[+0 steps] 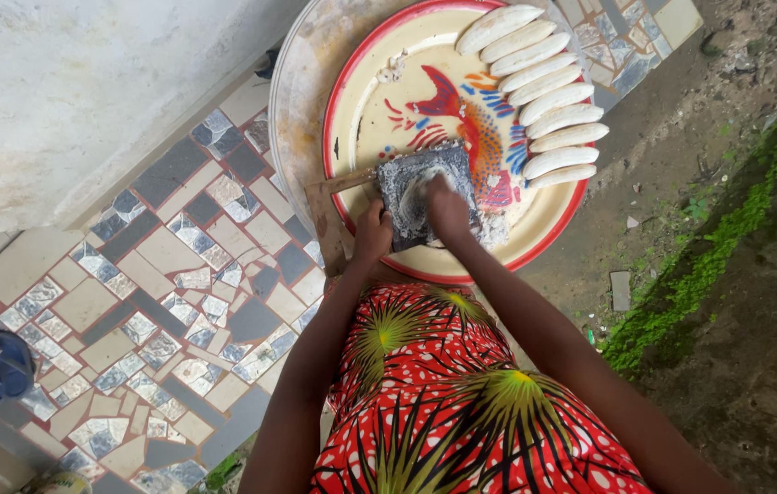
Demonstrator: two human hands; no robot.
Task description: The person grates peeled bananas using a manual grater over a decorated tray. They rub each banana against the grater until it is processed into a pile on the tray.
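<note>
On the near rim of a red-edged enamel tray (352,82), a flat grey grater (425,192) lies directly under the right hand (448,209), whose fingers press something pale against it, while the left hand (373,229) grips its left edge, peeled plantains (544,96) lined up far right.

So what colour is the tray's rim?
Red, around a cream tray with a painted bird; head view.

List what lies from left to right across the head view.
Blue sandal → left hand → grater under the right hand → row of peeled white pieces on the tray → green moss strip.
</note>
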